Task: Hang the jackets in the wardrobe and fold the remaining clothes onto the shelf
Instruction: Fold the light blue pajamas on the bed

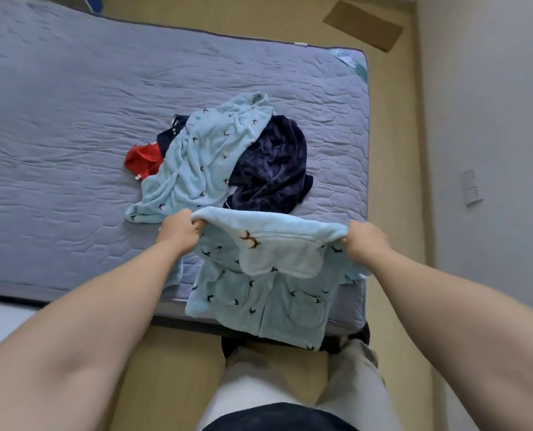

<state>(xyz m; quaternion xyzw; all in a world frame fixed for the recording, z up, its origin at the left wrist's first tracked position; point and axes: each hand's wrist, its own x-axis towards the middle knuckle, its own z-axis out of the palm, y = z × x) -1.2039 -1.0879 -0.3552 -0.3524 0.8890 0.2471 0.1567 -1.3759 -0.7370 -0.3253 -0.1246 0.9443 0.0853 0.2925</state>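
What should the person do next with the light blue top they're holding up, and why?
Probably lay the light blue top flat on the mattress beside the pile of clothes, ready to fold. The left hand and right hand each grip a shoulder, so it hangs spread over the bed's edge, and it looks like soft sleepwear rather than a jacket.

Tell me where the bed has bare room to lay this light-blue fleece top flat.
Widest: the grey quilted mattress left of the crumpled red garment, and the far strip beyond the clothes pile. Only a narrow band lies right of the navy plush garment. The middle is crowded.
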